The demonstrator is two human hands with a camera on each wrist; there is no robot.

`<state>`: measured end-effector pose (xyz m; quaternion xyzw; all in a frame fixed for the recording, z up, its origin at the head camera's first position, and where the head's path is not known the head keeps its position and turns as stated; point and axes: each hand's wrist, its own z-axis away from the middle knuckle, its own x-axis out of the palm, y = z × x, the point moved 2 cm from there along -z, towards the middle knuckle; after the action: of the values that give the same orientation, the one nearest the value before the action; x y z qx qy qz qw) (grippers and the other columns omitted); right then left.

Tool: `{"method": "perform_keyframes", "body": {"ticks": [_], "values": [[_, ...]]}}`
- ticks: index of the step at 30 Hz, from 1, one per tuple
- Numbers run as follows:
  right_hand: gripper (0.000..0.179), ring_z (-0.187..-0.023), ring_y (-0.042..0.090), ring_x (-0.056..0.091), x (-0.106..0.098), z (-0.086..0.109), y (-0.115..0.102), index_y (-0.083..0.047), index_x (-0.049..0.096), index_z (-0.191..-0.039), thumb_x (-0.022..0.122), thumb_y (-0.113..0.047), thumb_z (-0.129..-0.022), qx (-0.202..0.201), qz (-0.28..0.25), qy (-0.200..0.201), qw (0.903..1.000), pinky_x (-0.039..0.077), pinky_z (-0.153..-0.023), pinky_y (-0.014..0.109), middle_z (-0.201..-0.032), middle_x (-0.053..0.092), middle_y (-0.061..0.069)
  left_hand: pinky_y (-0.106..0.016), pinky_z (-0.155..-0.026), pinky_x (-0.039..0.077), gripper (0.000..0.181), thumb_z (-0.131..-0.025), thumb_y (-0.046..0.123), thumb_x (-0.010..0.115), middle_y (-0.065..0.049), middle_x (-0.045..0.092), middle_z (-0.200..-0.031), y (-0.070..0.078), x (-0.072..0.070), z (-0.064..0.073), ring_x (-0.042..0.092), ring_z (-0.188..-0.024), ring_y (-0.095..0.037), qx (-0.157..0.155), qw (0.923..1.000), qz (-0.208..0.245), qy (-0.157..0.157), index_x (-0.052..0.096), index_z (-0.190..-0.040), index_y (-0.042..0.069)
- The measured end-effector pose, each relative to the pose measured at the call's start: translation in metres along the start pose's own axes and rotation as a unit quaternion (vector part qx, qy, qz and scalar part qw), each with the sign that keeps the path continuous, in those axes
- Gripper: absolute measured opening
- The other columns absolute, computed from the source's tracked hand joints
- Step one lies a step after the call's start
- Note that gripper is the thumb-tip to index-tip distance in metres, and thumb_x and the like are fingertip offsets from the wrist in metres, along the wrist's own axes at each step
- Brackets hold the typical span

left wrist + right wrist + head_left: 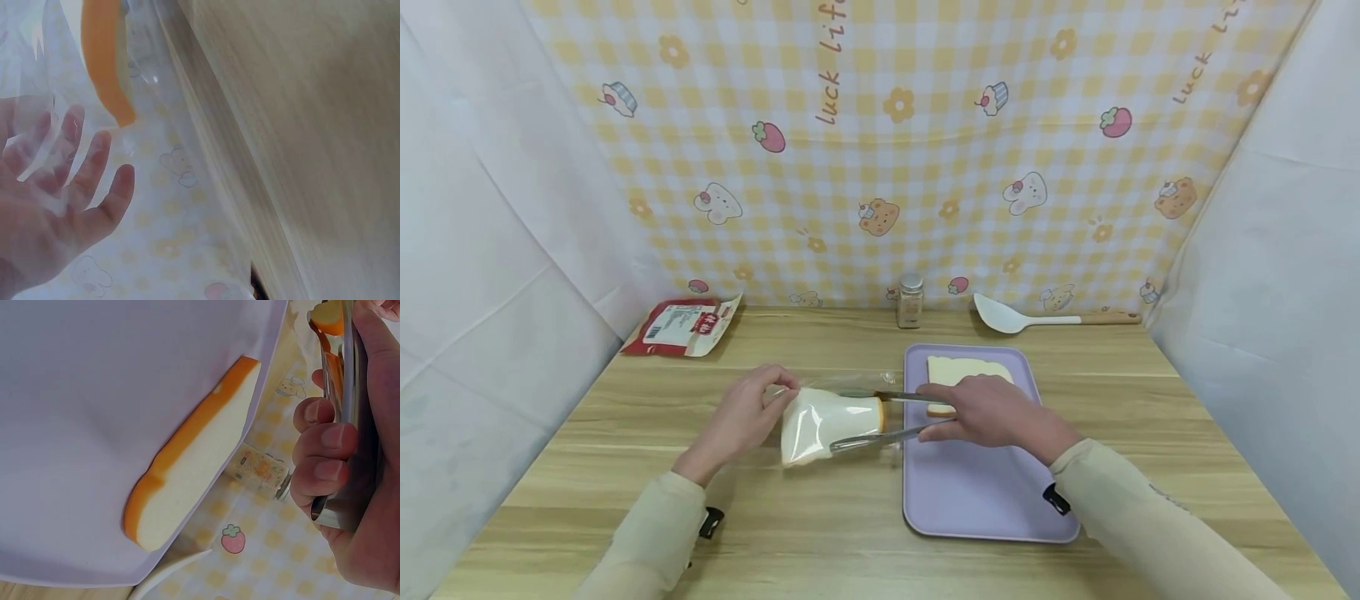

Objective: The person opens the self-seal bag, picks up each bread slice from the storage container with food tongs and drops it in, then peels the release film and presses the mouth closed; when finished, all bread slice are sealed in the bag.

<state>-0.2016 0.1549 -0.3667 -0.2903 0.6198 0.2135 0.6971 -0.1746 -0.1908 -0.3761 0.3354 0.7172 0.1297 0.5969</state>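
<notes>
My right hand (988, 408) grips a pair of metal tongs (351, 425). In the head view the arms of the tongs point left and lie along both sides of a white bread slice (831, 421) with an orange-brown crust. Shiny clear film of a plastic bag (808, 429) covers that slice. At the slice's left end my left hand (747, 417) pinches the bag between thumb and fingertips; the left wrist view shows film across these fingers. A second bread slice (962, 371) lies on a purple tray (977, 492), partly hidden behind the right hand.
At the back left lies a red and white food packet (683, 327). A small glass seasoning jar (910, 302) stands near the patterned cloth backdrop (880, 167). To its right is a white spatula (1011, 318) with a wooden handle. Everything sits on a wood-grain table (647, 442).
</notes>
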Motion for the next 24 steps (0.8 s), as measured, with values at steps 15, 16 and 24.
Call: {"method": "perform_keyframes", "body": {"ticks": [15,16,24], "values": [[0.072,-0.059,0.007,0.054,0.003,-0.009,-0.008,-0.03,0.059,-0.149,0.062,-0.075,-0.093,0.01,0.001,-0.007,0.9999,0.045,-0.052,0.03,-0.071,0.067,-0.012,-0.06,-0.105,0.052,0.007,-0.105,0.009,0.064,-0.012,0.074,-0.121,-0.001,0.005,0.0,0.067,-0.121,-0.037,0.006,1.0,0.007,-0.002,0.07,-0.109,0.01],[0.072,-0.06,0.007,0.055,0.003,-0.009,-0.008,-0.029,0.059,-0.149,0.062,-0.074,-0.092,0.011,-0.001,-0.008,0.9999,0.045,-0.052,0.03,-0.074,0.069,-0.012,-0.06,-0.105,0.052,0.007,-0.104,0.009,0.064,-0.012,0.074,-0.12,-0.001,0.005,0.0,0.067,-0.121,-0.037,0.011,0.9999,0.007,0.001,0.07,-0.108,0.01],[0.073,-0.06,0.008,0.057,0.004,-0.014,-0.014,-0.029,0.058,-0.15,0.065,-0.072,-0.092,0.025,-0.011,-0.012,0.9995,0.043,-0.05,0.03,-0.077,0.072,-0.009,-0.059,-0.105,0.051,0.007,-0.1,0.002,0.068,-0.014,0.073,-0.117,-0.004,0.008,0.0,0.066,-0.119,-0.038,0.047,0.9985,0.017,0.023,0.069,-0.103,0.008]]}}
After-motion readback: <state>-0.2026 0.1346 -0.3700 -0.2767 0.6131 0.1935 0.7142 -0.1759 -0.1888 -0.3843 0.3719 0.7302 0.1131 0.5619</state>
